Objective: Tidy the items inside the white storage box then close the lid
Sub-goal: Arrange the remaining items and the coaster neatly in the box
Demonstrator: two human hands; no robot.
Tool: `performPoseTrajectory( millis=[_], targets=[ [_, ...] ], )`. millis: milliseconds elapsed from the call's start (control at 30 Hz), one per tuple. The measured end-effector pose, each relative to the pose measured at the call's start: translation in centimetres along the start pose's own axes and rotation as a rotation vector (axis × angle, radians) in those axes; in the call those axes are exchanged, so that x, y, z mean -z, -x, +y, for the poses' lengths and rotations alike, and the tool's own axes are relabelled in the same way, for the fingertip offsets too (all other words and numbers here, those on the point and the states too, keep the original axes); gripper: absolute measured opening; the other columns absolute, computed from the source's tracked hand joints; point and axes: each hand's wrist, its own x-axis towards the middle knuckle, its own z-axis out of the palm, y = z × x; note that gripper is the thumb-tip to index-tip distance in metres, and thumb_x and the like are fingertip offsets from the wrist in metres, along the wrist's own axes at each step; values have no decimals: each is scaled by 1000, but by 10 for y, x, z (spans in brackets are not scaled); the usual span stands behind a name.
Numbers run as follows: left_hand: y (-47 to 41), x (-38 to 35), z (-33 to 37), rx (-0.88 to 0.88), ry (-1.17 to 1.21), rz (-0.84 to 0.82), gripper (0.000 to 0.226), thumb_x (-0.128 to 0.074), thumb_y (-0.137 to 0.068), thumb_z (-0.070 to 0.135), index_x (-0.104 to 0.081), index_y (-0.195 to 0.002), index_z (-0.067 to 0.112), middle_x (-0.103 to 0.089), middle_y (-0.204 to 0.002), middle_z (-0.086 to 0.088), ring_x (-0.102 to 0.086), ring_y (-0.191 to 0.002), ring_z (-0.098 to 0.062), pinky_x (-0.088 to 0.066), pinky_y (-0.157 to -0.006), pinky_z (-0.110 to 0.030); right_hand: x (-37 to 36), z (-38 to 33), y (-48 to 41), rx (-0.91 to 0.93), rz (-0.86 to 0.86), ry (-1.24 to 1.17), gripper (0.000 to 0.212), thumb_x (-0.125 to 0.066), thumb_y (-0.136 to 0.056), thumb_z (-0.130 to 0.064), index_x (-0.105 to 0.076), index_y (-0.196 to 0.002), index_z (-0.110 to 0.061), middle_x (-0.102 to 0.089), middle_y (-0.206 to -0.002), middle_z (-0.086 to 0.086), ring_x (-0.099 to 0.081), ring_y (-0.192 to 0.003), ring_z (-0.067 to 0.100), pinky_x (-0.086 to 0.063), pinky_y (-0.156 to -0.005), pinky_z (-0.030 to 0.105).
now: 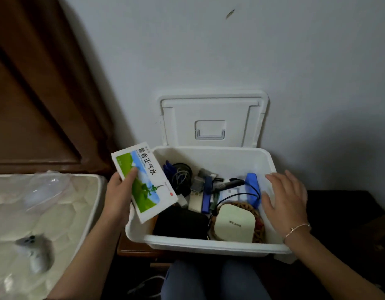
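The white storage box (211, 245) stands open in front of my knees, and its lid (211, 118) leans upright against the wall. Inside lie a black pouch (180, 221), a cream square device (235, 224) on a woven mat, a blue box (253, 187), a blue strip (206, 195), and coiled cables (180, 176). My left hand (119, 191) grips a white, green and blue medicine box (144, 180) over the box's left rim. My right hand (284, 198) hovers with spread fingers over the box's right side, holding nothing.
A quilted cream mattress (57, 213) lies at the left with a grey controller (35, 252) and a clear plastic piece (44, 189) on it. Dark wooden furniture (35, 94) rises behind it. A dark surface runs to the right of the box.
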Motion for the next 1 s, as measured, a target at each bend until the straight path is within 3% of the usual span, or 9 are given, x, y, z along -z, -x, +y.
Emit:
performPoseTrajectory(
  millis=[67,167,267,400,633,767,833,933,1000],
  targets=[
    [3,17,-4,31,104,30,17,-55,-96,23,-67,-107,18,-74,-104,-9,-72,-91,-28,-59,-71,-44,-4,-26,-7,171,3,-130,26,-66,-79,-13,-67,-105,-7,-65,-106,12,-59,-105,37,-47,-92,48],
    [8,30,-13,85,177,83,17,-54,-96,23,-67,-105,17,-74,-101,-10,-73,-85,-26,-59,-59,-35,-33,-76,-14,308,-365,-247,28,-65,-83,-20,-64,-110,-13,-63,-109,5,-58,-103,26,-47,-89,36],
    [13,35,-22,108,201,73,18,-54,-97,26,-66,-108,19,-73,-104,-9,-72,-91,-27,-60,-64,-38,-82,-110,-15,316,-778,-100,40,-58,-88,-33,-52,-124,-16,-54,-125,6,-52,-115,26,-44,-94,36],
    [19,47,-27,115,231,62,23,-53,-97,31,-64,-115,21,-72,-110,-7,-70,-98,-29,-59,-71,-41,-126,-122,-18,283,-1012,69,50,-61,-86,-40,-48,-126,-12,-54,-128,11,-54,-115,29,-46,-91,32],
    [26,65,-34,146,261,40,23,-51,-97,32,-64,-115,24,-71,-112,-8,-69,-100,-30,-59,-69,-40,-148,-128,-21,291,-1110,161,58,-68,-79,-45,-50,-126,-14,-59,-122,11,-57,-109,29,-46,-83,31],
    [29,65,-35,156,257,40,26,-50,-98,32,-62,-119,21,-71,-112,-9,-69,-99,-29,-59,-67,-37,-147,-129,-22,326,-1156,230,66,-67,-76,-53,-50,-125,-14,-57,-124,12,-53,-112,32,-45,-91,33],
    [32,66,-35,158,255,48,26,-50,-98,31,-62,-118,21,-71,-111,-8,-70,-99,-29,-59,-67,-37,-145,-128,-23,296,-1155,205,65,-71,-73,-52,-51,-121,-14,-58,-121,10,-55,-109,30,-45,-83,31],
    [38,71,-34,170,259,70,24,-51,-98,31,-62,-116,21,-72,-110,-9,-70,-99,-30,-59,-68,-41,-137,-124,-25,264,-1157,98,49,-73,-73,-47,-50,-106,-19,-56,-106,4,-53,-91,21,-38,-65,26],
    [41,77,-32,179,265,104,23,-52,-97,30,-62,-115,20,-72,-109,-9,-70,-96,-30,-59,-67,-41,-133,-120,-23,257,-1155,-10,36,-73,-77,-38,-45,-93,-20,-51,-96,1,-48,-84,17,-35,-62,25]
  ],
)
